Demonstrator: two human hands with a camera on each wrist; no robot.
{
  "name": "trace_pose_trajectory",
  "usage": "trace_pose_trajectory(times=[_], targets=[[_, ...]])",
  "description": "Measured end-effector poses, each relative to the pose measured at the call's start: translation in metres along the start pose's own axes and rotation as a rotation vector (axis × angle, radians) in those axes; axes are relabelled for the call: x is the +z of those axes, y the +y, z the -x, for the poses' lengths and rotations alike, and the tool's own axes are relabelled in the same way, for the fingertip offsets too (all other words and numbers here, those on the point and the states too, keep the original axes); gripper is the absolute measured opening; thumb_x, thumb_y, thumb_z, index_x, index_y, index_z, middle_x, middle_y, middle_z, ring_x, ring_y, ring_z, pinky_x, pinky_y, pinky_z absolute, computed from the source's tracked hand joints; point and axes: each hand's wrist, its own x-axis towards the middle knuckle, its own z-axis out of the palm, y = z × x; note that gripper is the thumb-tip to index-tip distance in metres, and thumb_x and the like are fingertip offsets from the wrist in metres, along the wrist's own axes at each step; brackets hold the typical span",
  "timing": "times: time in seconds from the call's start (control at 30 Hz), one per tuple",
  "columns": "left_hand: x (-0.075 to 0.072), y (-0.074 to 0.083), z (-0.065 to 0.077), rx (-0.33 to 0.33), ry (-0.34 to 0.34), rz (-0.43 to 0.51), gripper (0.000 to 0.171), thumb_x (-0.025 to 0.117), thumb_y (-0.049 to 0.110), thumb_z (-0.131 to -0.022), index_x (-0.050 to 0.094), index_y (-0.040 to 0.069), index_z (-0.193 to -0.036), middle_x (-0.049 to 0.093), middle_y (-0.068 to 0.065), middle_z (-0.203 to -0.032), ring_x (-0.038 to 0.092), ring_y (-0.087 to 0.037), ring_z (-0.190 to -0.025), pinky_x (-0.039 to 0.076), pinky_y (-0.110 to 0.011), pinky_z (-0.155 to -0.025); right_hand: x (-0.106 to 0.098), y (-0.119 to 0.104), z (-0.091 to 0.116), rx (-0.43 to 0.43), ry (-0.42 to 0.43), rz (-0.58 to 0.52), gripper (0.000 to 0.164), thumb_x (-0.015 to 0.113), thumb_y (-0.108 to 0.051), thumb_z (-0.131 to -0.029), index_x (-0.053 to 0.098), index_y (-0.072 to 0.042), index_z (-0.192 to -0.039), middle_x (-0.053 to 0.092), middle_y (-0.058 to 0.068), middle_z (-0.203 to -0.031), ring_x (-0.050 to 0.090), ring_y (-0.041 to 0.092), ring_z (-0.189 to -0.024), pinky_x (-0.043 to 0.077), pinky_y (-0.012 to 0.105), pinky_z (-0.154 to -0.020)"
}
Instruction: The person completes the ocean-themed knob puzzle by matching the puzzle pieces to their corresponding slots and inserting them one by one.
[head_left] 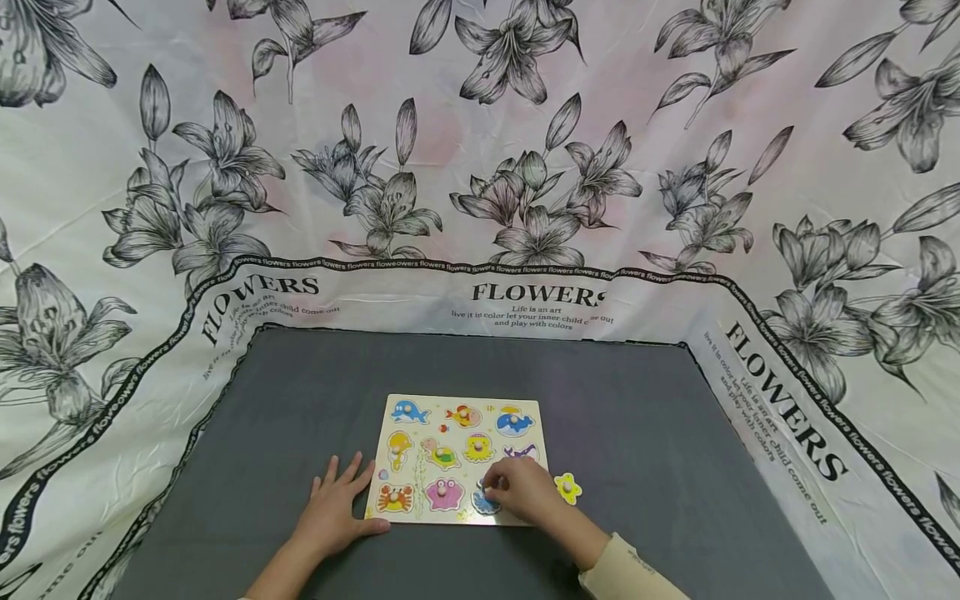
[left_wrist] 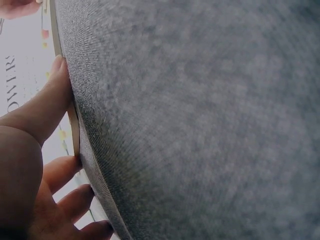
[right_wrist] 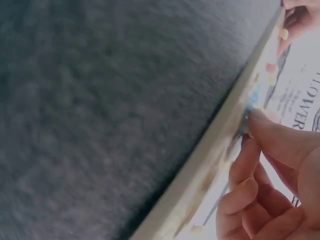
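Observation:
A pale wooden peg puzzle board (head_left: 423, 517) with sea-animal pieces lies on the dark grey cloth. My right hand (head_left: 528, 490) is over its lower right part, thumb and forefinger pinching a small blue puzzle piece (head_left: 483, 502), which the fingers partly cover. In the right wrist view, the thumb (right_wrist: 270, 130) and forefinger meet at the blue bit just above the board. My left hand (head_left: 330, 510) is at the board's left side with fingers spread. Its thumb (left_wrist: 56, 82) touches the near edge, and the fingertips reach the left edge.
A yellow flower-shaped piece (head_left: 567, 489) with a knob lies on the cloth just right of the board. Among the pieces on the board are a red crab (head_left: 395, 498) and a pink piece (head_left: 445, 495). White flower-printed fabric (head_left: 525, 300) surrounds the grey surface (head_left: 622, 400).

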Motion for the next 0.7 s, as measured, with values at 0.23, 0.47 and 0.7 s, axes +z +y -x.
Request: trace_pose_trajectory(times=[0.23,0.47,0.7], targets=[[0.0008,0.0000,-0.0011,-0.002,0.007,0.002,0.110,0.087,0.062,-0.064,0.046,0.010,-0.153,0.032,-0.021,-0.162,0.010,-0.056,-0.150,0.014,-0.077,-0.113,-0.0043,-0.0008,-0.0028,-0.019,-0.044,0.031,0.007,0.082,-0.015,-0.084,0.080,-0.019,-0.089,0.066,-0.014,-0.075,0.051,0.001,-0.064,0.045,0.021,-0.059],[0.0013,-0.0006,-0.0004,0.004,0.011,0.003,0.111,0.087,0.062,-0.064,0.046,0.010,-0.153,0.032,-0.022,-0.162,0.010,-0.056,-0.150,0.014,-0.077,-0.113,-0.0034,-0.0015,-0.0035,0.011,-0.082,0.031,0.007,0.082,-0.018,-0.085,0.080,-0.020,-0.091,0.065,-0.015,-0.076,0.052,0.003,-0.066,0.045,0.022,-0.061],[0.0029,-0.0020,-0.0010,0.002,0.009,0.002,0.110,0.086,0.062,-0.065,0.046,0.010,-0.153,0.031,-0.022,-0.162,0.010,-0.056,-0.150,0.014,-0.077,-0.113,-0.0025,-0.0035,-0.0014,-0.004,-0.102,0.083,0.008,0.080,-0.019,-0.086,0.078,-0.022,-0.093,0.065,-0.013,-0.079,0.053,0.002,-0.069,0.047,0.025,-0.064]])
